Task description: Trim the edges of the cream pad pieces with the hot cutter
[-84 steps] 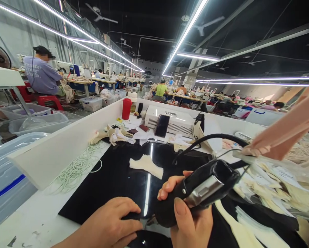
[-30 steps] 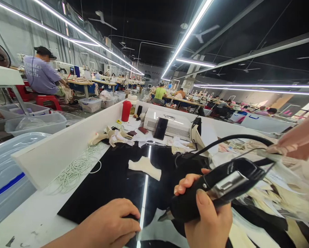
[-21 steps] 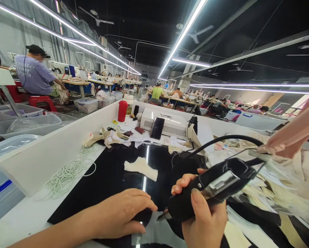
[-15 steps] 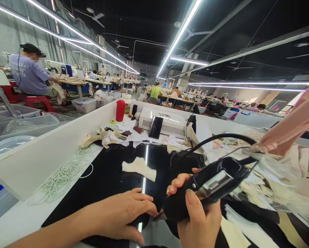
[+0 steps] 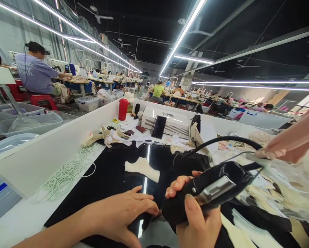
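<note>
My right hand (image 5: pixel 199 217) is wrapped round a black corded hand-held electric tool (image 5: pixel 208 191) with a silver metal plate on its side. The tool's rounded end points down and left, and its working tip is hidden. Close to that end is my left hand (image 5: pixel 125 212), thumb apart from the bent fingers, low over a glossy black sheet (image 5: pixel 97 193). Something small and dark lies at its fingertips; I cannot make out what. Beyond the hands, a cream padded fabric piece (image 5: pixel 142 168) rests on the sheet.
Pale green cord (image 5: pixel 66 172) is heaped along the white left partition (image 5: pixel 48 155). At the back stand a red flask (image 5: pixel 122 109), a phone (image 5: pixel 158 126) and a white vented box (image 5: pixel 167 119). Cream fabric scraps (image 5: pixel 270 196) pile at right. A pink cloth strip (image 5: pixel 294 137) hangs by the tool's cable.
The view has shifted slightly, so the surroundings sit a little farther right and lower. My hands and the electric tool keep nearly the same pose.
</note>
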`<state>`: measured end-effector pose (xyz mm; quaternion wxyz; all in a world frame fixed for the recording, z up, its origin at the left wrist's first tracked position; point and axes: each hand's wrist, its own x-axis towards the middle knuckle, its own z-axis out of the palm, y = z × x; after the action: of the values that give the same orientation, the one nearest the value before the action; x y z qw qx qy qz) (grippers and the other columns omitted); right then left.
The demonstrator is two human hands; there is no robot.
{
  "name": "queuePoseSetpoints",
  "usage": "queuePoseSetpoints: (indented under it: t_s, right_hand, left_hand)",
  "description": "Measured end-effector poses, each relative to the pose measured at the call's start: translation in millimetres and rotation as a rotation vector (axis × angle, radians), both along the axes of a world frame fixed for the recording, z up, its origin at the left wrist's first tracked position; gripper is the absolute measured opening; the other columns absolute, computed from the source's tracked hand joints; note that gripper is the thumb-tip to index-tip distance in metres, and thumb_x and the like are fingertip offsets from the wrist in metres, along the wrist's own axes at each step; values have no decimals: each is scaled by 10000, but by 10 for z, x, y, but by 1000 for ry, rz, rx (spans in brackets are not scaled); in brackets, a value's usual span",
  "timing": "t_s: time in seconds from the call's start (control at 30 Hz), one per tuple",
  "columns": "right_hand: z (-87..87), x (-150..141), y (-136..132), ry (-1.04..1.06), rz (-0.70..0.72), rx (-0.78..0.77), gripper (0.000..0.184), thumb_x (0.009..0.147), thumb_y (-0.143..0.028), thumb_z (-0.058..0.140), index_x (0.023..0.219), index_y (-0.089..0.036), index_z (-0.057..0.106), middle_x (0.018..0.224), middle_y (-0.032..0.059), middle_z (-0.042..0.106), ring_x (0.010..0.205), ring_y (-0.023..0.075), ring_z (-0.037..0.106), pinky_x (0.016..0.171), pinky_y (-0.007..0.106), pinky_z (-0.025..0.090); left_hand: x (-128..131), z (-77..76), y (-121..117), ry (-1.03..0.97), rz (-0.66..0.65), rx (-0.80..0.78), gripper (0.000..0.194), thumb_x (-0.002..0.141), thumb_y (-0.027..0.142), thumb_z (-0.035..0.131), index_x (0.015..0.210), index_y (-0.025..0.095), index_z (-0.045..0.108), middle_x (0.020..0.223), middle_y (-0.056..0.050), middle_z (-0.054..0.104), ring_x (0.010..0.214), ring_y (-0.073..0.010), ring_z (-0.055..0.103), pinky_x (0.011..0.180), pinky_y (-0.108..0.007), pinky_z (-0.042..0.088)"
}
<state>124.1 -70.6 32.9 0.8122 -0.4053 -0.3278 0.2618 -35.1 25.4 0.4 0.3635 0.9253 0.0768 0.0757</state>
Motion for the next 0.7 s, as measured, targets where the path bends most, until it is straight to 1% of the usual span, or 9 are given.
queuePoseSetpoints:
  t_s: [0.07, 0.2, 0.3, 0.4, 0.53, 0.7]
  right_hand:
    - [-10, 1, -5, -10, -1, -11, 421, 868, -448, 808, 1189, -322, 567, 852, -38, 627, 710, 142, 601, 706, 330, 535]
    - [-18, 4, -11, -28, 17, -18, 344, 916, -413, 764, 1187, -340, 566, 843, -44, 635, 701, 141, 612, 710, 340, 544]
    - [-11, -15, -22, -17, 50, 39, 381, 894, -433, 783, 1198, -336, 575, 836, -42, 632, 706, 139, 595, 681, 319, 536]
    - [-8, -62, -48, -6, 79, 89, 406, 881, -450, 799, 1205, -327, 588, 835, -41, 632, 702, 131, 594, 666, 300, 531]
    - [-15, -115, -81, 24, 90, 63, 431, 866, -477, 814, 1202, -330, 587, 845, -41, 638, 694, 132, 602, 653, 302, 540]
    - [-26, -125, -77, 39, 71, 10, 417, 867, -465, 818, 1192, -336, 591, 855, -53, 638, 703, 123, 606, 701, 314, 552]
  left_hand:
    - [4, -1, 3, -3, -2, -4, 728, 792, 310, 915, 1410, 267, 534, 1405, -118, 655, 1461, -360, 486, 1219, -726, 203]
    - [20, -8, 24, -13, -1, -29, 740, 800, 387, 906, 1433, 277, 538, 1407, -113, 654, 1460, -363, 485, 1232, -711, 182]
    - [37, -17, 50, -2, -19, -61, 782, 776, 465, 913, 1441, 270, 551, 1430, -120, 640, 1456, -385, 483, 1244, -692, 165]
    - [46, -40, 67, 9, -21, -75, 823, 741, 539, 918, 1433, 268, 565, 1443, -125, 625, 1411, -399, 530, 1251, -682, 143]
    - [43, -82, 67, 0, -11, -63, 822, 752, 582, 895, 1435, 278, 555, 1446, -122, 616, 1401, -391, 539, 1252, -681, 137]
    - [40, -94, 62, -13, -8, -49, 819, 757, 593, 886, 1440, 291, 551, 1435, -109, 621, 1399, -375, 540, 1259, -665, 132]
